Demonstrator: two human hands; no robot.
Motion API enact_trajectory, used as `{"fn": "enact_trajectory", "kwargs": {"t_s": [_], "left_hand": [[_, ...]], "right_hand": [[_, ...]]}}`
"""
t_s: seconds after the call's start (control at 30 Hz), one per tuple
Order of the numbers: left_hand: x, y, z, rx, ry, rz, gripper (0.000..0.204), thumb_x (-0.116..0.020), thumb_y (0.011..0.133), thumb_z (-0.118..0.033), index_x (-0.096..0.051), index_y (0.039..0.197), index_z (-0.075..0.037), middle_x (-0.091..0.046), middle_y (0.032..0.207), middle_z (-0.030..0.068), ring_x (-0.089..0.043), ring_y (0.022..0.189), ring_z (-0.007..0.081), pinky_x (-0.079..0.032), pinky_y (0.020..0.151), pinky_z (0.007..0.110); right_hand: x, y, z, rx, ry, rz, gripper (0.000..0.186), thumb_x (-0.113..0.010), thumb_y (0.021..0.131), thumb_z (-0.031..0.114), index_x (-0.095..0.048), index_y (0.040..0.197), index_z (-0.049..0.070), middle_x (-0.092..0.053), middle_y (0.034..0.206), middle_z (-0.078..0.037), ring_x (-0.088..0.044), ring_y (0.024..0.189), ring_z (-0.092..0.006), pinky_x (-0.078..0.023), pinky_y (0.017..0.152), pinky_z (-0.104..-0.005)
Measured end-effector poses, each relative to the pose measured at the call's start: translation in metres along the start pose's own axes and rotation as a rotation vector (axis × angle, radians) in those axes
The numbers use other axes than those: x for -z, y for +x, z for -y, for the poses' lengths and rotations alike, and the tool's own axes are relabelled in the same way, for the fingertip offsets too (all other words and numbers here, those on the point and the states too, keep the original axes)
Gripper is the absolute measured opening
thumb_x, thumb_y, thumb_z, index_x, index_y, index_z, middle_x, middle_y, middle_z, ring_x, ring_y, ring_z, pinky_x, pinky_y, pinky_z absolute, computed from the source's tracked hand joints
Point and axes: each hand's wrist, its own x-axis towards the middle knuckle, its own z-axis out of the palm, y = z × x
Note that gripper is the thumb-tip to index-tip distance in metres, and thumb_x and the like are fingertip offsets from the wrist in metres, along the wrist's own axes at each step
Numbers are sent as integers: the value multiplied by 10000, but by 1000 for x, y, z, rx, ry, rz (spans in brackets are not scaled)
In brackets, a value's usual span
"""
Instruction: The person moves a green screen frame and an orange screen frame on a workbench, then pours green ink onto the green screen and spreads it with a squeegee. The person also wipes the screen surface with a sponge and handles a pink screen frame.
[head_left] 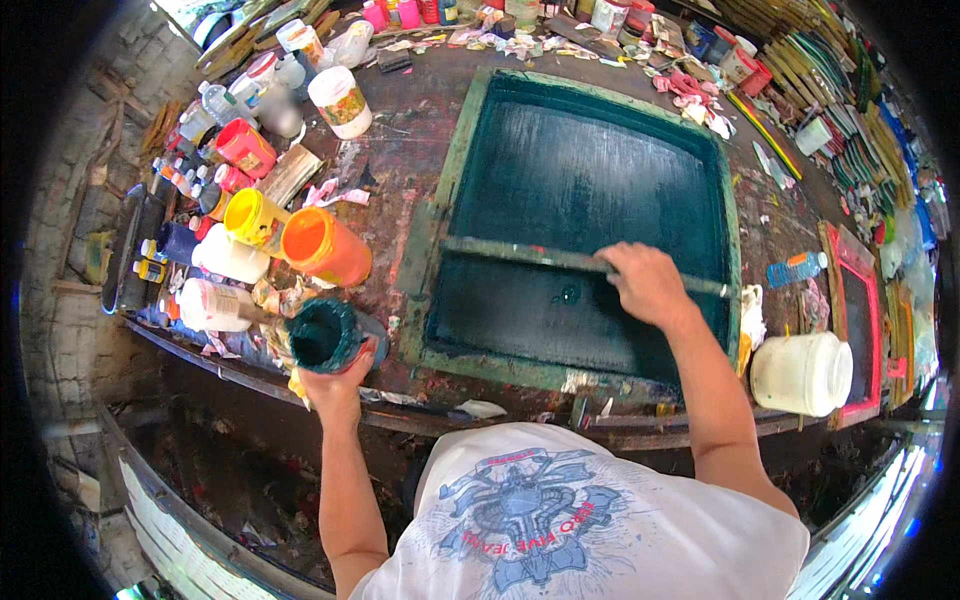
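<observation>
My left hand (345, 383) is closed around the lower side of a plastic tub (372, 335), its mouth tipped toward me and its inside coated with dark green ink (322, 335). In front of me lies a large screen-printing frame (600, 376), its rim and mesh (600, 170) covered in the same green. A long, narrow, ink-stained bar (530, 254) spans the frame from side to side. My right hand (645, 283) is closed on this bar, right of its middle; its fingertips are partly hidden. A small blob of ink (568, 294) sits on the mesh nearer me.
Left of the frame stand an orange tub (325, 248), a yellow tub (256, 221), a white tub (340, 104) and several bottles. To the right are a white jar (802, 374), a blue-labelled bottle (797, 269) and a pink-edged frame (868, 300). Scraps line the far side.
</observation>
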Motion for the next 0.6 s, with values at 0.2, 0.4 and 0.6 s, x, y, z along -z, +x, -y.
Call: {"fn": "enact_trajectory", "kwargs": {"t_s": [0.2,0.4,0.6], "left_hand": [[10,15,14,-29,22,215,608,-883,765,138,-661,1322,38,-784,1192,115,-791,1034,218,-655,958,385],[33,42,11,-84,174,469,732,-979,697,20,-655,1351,-39,-786,1242,63,-743,1146,185,-573,1066,377],[37,27,-3,-188,354,355,843,-1019,718,-44,-618,1460,-24,-757,1315,86,-710,1233,202,-549,1115,389]], "right_hand": [[2,-86,80,-133,68,166,356,-803,890,59,-734,1239,78,-779,1174,-169,-724,1131,-407,-585,957,-524],[7,-84,88,-213,31,277,366,-798,948,337,-750,1162,44,-788,1045,-227,-747,1045,-450,-587,898,-562],[-9,-43,45,-270,190,357,554,-787,971,526,-784,1097,-13,-774,927,-237,-755,912,-410,-566,834,-529]]}}
